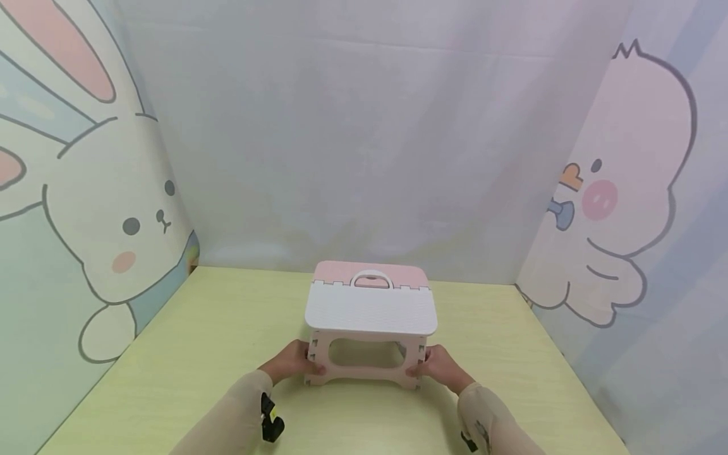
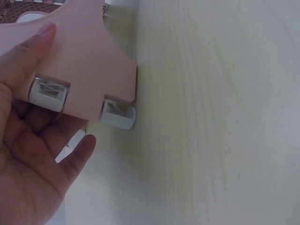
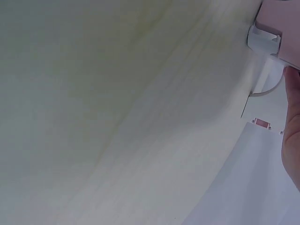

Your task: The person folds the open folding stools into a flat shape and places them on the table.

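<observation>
A folding step stool point(image 1: 371, 309) stands unfolded on the table, its top half white and half pink, with a white carry handle point(image 1: 371, 275) at the middle seam. Its pink front leg panel point(image 1: 366, 373) has a wide oval opening. At the panel's left edge my left hand point(image 1: 292, 361) grips the leg; in the left wrist view the thumb point(image 2: 35, 49) lies on the pink face and the other fingers go behind. My right hand point(image 1: 442, 368) holds the panel's right edge, thumb in front. Only part of that hand point(image 3: 293, 122) shows in the right wrist view.
The pale yellow wood-grain table point(image 1: 227, 316) extends around the stool on all sides. Behind it hangs a plain light curtain point(image 1: 364, 158). Side cloths carry a printed rabbit point(image 1: 114, 208) at left and a printed chick point(image 1: 631, 189) at right.
</observation>
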### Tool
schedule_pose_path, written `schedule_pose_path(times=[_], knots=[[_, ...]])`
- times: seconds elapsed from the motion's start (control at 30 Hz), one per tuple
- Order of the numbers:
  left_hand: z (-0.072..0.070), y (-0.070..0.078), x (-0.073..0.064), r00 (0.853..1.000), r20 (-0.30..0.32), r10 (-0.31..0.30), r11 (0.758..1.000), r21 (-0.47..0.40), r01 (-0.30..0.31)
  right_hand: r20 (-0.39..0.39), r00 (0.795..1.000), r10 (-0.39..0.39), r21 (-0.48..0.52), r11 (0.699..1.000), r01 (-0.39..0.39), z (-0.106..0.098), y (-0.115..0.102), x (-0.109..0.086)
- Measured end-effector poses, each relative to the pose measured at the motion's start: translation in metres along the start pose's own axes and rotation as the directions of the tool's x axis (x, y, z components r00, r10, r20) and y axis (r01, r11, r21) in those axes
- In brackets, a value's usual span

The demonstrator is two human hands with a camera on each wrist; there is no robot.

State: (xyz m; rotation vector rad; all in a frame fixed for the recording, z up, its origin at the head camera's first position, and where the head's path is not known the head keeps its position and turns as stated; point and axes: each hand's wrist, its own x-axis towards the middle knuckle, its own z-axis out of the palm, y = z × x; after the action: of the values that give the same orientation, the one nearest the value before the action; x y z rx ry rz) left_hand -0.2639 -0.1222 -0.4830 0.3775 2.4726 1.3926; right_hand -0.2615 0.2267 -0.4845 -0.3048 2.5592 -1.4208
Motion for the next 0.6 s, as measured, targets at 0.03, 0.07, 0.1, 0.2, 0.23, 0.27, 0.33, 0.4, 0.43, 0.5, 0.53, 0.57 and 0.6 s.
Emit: schedule_pose_path(times=[0.03,0.07,0.1,0.2,0.23,0.27,0.33,0.4,0.43,0.5,0.53,0.57,0.6], knots=[[0.0001,-0.0002,0.0002,1.000,0.001,-0.001,1.000,0.001,0.001,0.004,1.000,-0.004,0.001,1.000,0.004,-0.0003,-0.0001,-0.0002],[0.0002,-0.0004,0.0003,1.000,0.000,-0.002,1.000,0.004,0.002,0.008,1.000,-0.008,0.003,1.000,0.008,-0.0005,-0.0003,-0.0005],[0.0003,-0.0006,0.0006,1.000,-0.002,-0.005,1.000,0.006,0.005,0.010,1.000,-0.013,0.005,1.000,0.013,-0.0007,-0.0008,-0.0011],[0.0003,0.0003,0.0014,1.000,-0.016,-0.020,1.000,0.024,0.020,0.013,1.000,-0.023,0.017,1.000,0.022,-0.0010,-0.0024,-0.0023],[0.0005,0.0005,0.0016,0.999,-0.020,-0.026,0.999,0.029,0.026,0.013,1.000,-0.023,0.021,1.000,0.022,-0.0010,-0.0029,-0.0027],[0.0007,0.0006,0.0019,0.999,-0.026,-0.032,0.999,0.035,0.033,0.014,1.000,-0.023,0.023,0.999,0.023,-0.0010,-0.0034,-0.0031],[0.0010,0.0009,0.0023,0.999,-0.033,-0.041,0.998,0.046,0.042,0.014,1.000,-0.020,0.023,1.000,0.019,-0.0011,-0.0043,-0.0035],[0.0015,0.0006,0.0025,0.998,-0.036,-0.044,0.998,0.048,0.046,0.016,1.000,-0.013,0.020,1.000,0.013,-0.0012,-0.0046,-0.0033],[0.0015,0.0005,0.0024,0.998,-0.037,-0.044,0.998,0.049,0.046,0.016,1.000,-0.013,0.016,1.000,0.012,-0.0014,-0.0046,-0.0031],[0.0016,0.0001,0.0027,0.998,-0.038,-0.041,0.998,0.053,0.043,0.019,1.000,-0.012,0.005,1.000,0.012,-0.0017,-0.0040,-0.0023],[0.0015,0.0001,0.0028,0.998,-0.039,-0.040,0.998,0.055,0.042,0.020,1.000,-0.013,0.002,1.000,0.013,-0.0018,-0.0035,-0.0018],[0.0014,0.0001,0.0030,0.998,-0.038,-0.039,0.998,0.056,0.041,0.020,1.000,-0.015,-0.002,1.000,0.015,-0.0019,-0.0029,-0.0013],[0.0013,0.0003,0.0030,0.998,-0.039,-0.040,0.998,0.055,0.042,0.021,1.000,-0.017,-0.003,1.000,0.017,-0.0021,-0.0023,-0.0008]])
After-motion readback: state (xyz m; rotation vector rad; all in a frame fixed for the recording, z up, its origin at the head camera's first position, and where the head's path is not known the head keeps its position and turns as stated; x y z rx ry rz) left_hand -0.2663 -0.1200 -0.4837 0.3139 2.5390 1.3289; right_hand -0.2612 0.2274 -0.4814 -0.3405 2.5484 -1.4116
